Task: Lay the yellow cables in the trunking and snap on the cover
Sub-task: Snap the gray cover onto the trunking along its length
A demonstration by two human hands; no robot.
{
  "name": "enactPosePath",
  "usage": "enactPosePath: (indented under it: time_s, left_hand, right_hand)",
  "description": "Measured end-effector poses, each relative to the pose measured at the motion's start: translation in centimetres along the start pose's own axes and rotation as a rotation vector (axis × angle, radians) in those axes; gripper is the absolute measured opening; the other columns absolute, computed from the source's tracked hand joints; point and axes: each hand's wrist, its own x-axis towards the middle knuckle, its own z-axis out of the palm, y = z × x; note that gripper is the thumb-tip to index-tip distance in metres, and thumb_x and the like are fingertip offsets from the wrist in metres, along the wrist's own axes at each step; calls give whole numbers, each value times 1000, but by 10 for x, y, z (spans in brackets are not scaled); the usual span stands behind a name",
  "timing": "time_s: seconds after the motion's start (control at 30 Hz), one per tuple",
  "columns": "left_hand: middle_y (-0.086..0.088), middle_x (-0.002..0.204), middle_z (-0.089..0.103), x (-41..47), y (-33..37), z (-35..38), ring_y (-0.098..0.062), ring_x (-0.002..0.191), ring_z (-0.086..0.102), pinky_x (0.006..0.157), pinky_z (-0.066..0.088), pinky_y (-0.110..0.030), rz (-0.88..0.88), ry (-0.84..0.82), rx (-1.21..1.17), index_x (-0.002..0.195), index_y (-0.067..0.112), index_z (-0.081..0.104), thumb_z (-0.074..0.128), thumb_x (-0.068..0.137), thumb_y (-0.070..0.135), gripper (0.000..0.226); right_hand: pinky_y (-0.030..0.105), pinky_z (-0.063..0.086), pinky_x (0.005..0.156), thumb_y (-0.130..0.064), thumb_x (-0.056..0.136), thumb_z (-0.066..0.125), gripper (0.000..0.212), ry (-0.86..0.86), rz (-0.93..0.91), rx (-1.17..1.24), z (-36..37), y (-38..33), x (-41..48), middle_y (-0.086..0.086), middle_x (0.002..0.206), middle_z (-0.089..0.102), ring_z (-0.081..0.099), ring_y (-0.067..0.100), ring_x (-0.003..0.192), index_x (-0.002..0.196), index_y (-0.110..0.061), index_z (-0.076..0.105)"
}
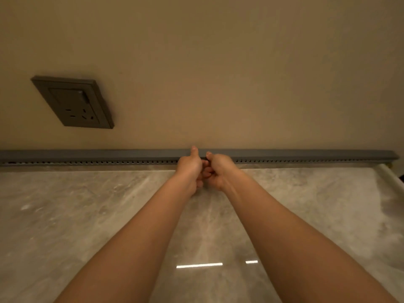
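head view: i see a glossy marbled table [65, 204] meeting a plain beige wall [218, 62] with a grey socket [73, 102] on the left. the grey trunking [87, 162], slotted along its front, runs along that joint with its smooth cover [284, 153] on top. at its middle, left hand [189, 169] and right hand [218, 169] touch, each pinching the cover, thumb on top, fingers curled.
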Motion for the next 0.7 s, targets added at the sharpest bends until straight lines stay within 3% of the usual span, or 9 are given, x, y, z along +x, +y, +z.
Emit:
enactPosePath:
  time_s: [0.07,0.13,0.27,0.4,0.57,0.7]
  left_hand:
    - [6,21,35,-2,1,7,-12,24,32,40,17,-18,-46,49,-22,57,13,44,26,100,44,56]
    - [5,24,37,1,0,11,-14,33,31,37,18,-14,-56,82,-17,59,13,43,24,100,44,55]
    - [-2,54,34,2,-1,15,-15,42,24,38,19,-20,-55,116,-22,67,12,40,23,100,44,49]
    - [-1,56,27,0,0,19,-14,43,19,33,16,-10,-54,127,-35,68,14,32,22,100,44,45]
    - [1,57,19,-2,-1,17,-14,44,13,36,11,-16,-64,108,-66,70,15,32,21,101,42,42]
    - [1,57,20,-1,-3,22,-14,45,12,40,11,-22,-44,150,-117,68,15,32,25,100,42,43]
  right_hand:
    - [8,16,25,-11,98,39,34,-7,-8,-3,-3,0,2,2,37,40,25,5,15,65,-7,40]
    - [9,17,25,-13,98,41,36,-39,6,-2,-8,-1,3,-1,31,39,25,5,16,63,-7,41]
    - [17,25,34,-24,93,53,33,-122,7,-105,-33,-3,0,1,55,41,30,7,34,64,-9,49]
    - [16,36,38,-31,94,51,34,-141,14,-34,-68,-13,-3,2,59,47,37,9,48,70,-6,54]
    - [17,41,40,-30,97,44,37,-28,3,7,-112,-41,-2,4,61,51,43,9,50,77,-2,57]
    - [15,44,38,-25,93,53,28,-10,71,17,-131,-60,-5,5,61,56,47,10,52,77,-2,57]
